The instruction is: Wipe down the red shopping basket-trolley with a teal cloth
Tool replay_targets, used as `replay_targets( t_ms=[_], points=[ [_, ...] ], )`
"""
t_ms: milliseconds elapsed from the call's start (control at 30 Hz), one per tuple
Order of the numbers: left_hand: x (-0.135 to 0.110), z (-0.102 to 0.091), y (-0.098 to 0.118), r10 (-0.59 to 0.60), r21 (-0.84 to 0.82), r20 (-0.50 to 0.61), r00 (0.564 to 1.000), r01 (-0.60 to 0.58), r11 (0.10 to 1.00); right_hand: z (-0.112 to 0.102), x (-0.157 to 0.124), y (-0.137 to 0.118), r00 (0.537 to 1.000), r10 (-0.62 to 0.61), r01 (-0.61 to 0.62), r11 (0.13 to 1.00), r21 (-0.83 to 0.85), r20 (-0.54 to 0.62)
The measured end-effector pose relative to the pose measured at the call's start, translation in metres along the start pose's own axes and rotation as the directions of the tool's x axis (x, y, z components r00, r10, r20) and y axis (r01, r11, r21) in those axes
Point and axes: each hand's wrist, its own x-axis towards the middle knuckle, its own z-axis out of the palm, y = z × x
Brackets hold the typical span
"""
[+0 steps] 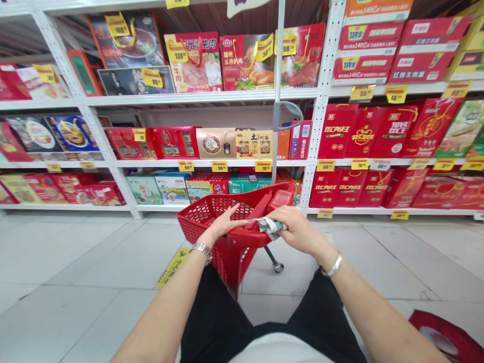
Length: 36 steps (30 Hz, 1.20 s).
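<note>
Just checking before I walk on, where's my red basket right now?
In the head view, the red basket stands straight ahead at centre, below your left hand and right hand, just in front of the bottom shelf.

This is a supermarket aisle, the retail floor of a grocery shop. White perforated steel shelving (321, 116) runs across the upper half of the frame in tiers, stocked with boxed food gift sets (393, 131) in red and gold packaging, the same product repeated side by side at right. Yellow price tags (359, 164) line the shelf edges and show printed prices. At lower centre stands a red plastic shopping basket (200, 222) on wheels, on pale floor tiles (56, 252) — a yellow floor sticker (172, 267) sits just left of it.
</note>
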Motion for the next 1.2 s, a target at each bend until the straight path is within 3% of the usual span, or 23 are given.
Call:
replay_targets(
  t_ms=[200, 400, 467, 567, 667, 800, 967, 1200],
  points=[
    [-0.008, -0.02, -0.011, 0.04, 0.054, -0.074, 0.996, -0.036, 0.998, 0.02, 0.005, -0.035, 1.0, -0.008, 0.009, 1.0, -0.025, 0.019],
    [-0.021, -0.043, -0.019, -0.017, 0.162, -0.276, 0.961, 0.064, 0.985, 0.044, 0.017, -0.069, 0.999, -0.036, 0.038, 0.994, -0.1, 0.025],
    [-0.031, -0.049, -0.015, -0.022, 0.149, -0.358, 0.934, 0.08, 0.986, 0.047, 0.019, -0.079, 0.999, -0.043, 0.041, 0.988, -0.147, -0.01],
    [-0.052, -0.052, 0.005, 0.003, -0.009, -0.412, 0.911, -0.007, 1.0, 0.041, 0.019, -0.084, 0.99, -0.065, 0.037, 0.976, -0.217, -0.124],
    [-0.075, -0.046, 0.035, 0.076, -0.054, -0.419, 0.905, -0.108, 0.993, 0.031, 0.019, -0.078, 0.979, -0.063, 0.005, 0.957, -0.29, -0.194],
    [-0.094, -0.035, 0.065, 0.084, 0.151, -0.301, 0.95, -0.04, 0.988, 0.032, 0.018, -0.065, 0.998, -0.062, 0.05, 0.951, -0.305, -0.03],
    [-0.098, -0.027, 0.068, 0.172, 0.481, -0.225, 0.959, -0.044, 0.876, 0.035, 0.012, -0.058, 0.998, -0.045, 0.032, 0.961, -0.274, -0.043],
    [-0.095, -0.026, 0.067, 0.267, 0.6, -0.138, 0.954, -0.134, 0.789, 0.008, 0.0, -0.017, 0.983, 0.135, -0.158, 0.967, -0.199, -0.127]
  ],
)
